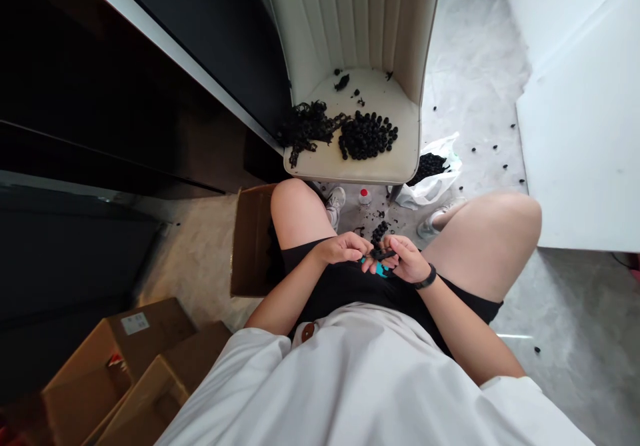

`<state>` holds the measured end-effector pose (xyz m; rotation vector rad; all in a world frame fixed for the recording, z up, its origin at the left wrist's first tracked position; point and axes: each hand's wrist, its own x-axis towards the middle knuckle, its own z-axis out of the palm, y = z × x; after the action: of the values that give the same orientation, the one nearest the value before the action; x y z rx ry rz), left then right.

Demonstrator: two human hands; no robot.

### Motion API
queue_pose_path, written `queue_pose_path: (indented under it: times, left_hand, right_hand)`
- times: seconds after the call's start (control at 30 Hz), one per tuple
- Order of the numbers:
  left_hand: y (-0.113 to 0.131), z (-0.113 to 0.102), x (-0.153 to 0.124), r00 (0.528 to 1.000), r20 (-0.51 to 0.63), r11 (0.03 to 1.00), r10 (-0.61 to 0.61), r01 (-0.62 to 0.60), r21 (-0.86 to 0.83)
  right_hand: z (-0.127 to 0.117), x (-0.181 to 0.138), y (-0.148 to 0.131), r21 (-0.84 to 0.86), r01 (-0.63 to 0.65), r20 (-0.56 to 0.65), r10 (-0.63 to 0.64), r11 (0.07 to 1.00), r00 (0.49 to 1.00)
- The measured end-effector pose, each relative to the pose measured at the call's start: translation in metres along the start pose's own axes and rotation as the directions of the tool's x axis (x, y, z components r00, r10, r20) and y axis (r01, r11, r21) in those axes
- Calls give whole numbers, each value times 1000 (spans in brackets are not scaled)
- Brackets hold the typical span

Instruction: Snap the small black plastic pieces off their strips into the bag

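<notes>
I sit with both hands together over my lap. My left hand (343, 247) and my right hand (407, 259), with a black band on its wrist, pinch a small black piece (381, 254) between their fingertips. A teal tool (381, 270) shows just under the fingers; which hand holds it is unclear. In front of my knees stands a cream chair (345, 159) with a heap of small black rings (367, 136) and a tangle of black bits (307, 128) on its seat.
A white plastic bag (433, 179) with more black rings lies on the floor by the chair. Loose rings dot the grey floor (475, 86). Brown cardboard boxes (125, 359) stand at my left, another (253, 239) by my left knee. A dark cabinet (125, 99) fills the left.
</notes>
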<state>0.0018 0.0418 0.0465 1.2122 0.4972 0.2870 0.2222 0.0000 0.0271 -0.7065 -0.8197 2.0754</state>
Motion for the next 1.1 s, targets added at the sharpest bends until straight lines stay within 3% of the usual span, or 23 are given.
queue_pose_path:
  times: [0.17,0.27,0.43,0.53,0.6,0.77,0.97,1.1]
  left_hand:
    - [13,4,-1,998,56,1000,3,-5,30]
    - [21,9,0,999,45,978,5,-14,207]
    - [20,25,5,974,-204,788,99,49,614]
    - [14,33,8,940,-316,747,130,116,654]
    - [10,34,10,926,-354,735,132,148,662]
    - [4,32,16,933,-336,615,128,192,765]
    - [8,32,24,949,-303,411,81,245,878]
    - [4,34,27,968,-247,410,-36,240,880]
  right_hand:
    - [-6,-3,4,34,-22,9,21,999,1000]
    - [-15,-1,6,-118,-43,-62,36,992,997]
    - [-23,10,4,-492,15,-159,-106,871,981]
    - [-22,14,11,-540,28,-237,-184,841,954]
    - [-22,15,17,-518,-13,-294,-164,855,942]
    - [-21,14,26,-300,-147,-288,58,943,956]
    - [-29,19,32,-499,-61,-321,-119,864,940]
    - [-42,20,42,-520,-46,-339,-157,853,927]
